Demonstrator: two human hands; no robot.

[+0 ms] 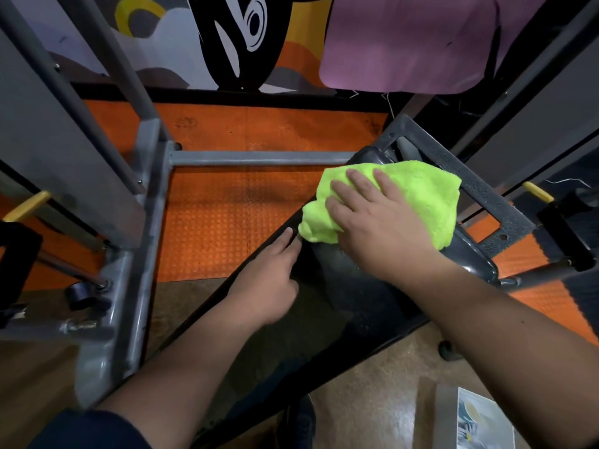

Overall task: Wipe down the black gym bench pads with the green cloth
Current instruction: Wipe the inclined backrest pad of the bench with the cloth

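Observation:
A long black bench pad (337, 306) runs diagonally from the lower left to the upper right of the head view. A bright green cloth (424, 196) lies bunched on its far end. My right hand (379, 225) presses flat on the cloth, fingers spread over it. My left hand (269, 283) rests on the pad's left edge just below the cloth, fingers together and pointing toward it, holding nothing.
A grey steel rack frame (142, 241) stands to the left with a crossbar (259, 157) behind the pad. A dark textured metal bracket (486, 202) sits under the pad's far end. A purple cloth (408, 43) hangs at the top right. Orange studded floor mats (233, 222) lie below.

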